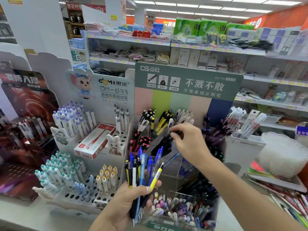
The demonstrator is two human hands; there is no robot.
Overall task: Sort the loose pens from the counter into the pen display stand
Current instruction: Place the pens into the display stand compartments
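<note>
**Pens go into the stand**

A black pen (168,138), pinched by the right hand (186,139), hangs over a middle compartment of the clear pen display stand (175,170), apparently among other black pens. The left hand (133,197) grips a bundle of pens (143,170) before the stand.

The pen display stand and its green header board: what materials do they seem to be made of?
The pen display stand looks like clear, glossy acrylic: pens show through its walls, and the edges catch light. The green header board seems printed cardboard with a matte finish; it is flat, thin and without glare.
</note>
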